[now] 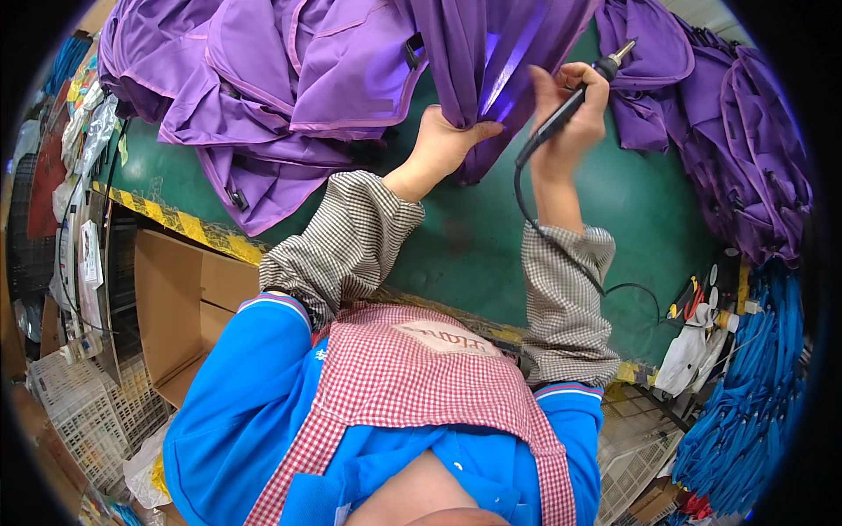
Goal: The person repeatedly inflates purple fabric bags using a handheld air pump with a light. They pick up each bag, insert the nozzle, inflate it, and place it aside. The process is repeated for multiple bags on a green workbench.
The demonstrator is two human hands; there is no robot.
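Observation:
My left hand point(448, 141) is closed around a gathered fold of purple fabric point(454, 59) with pink-toned edging. A bright bluish-white shine shows along the fabric just above the thumb. To its right, my right hand point(571, 135), slightly blurred, holds a soldering-iron-like tool point(551, 126) by its black handle. The tool's metal tip points up and to the right, apart from the held fold. Its black cord loops down beside my right sleeve. Both hands are above a green tabletop point(454, 246).
More purple fabric pieces point(256, 85) with black clips lie at the left, and another purple pile point(743, 144) at the right. An open cardboard box point(168, 309) stands below the left edge. Blue cords point(743, 407) hang at the right, near pliers point(684, 297).

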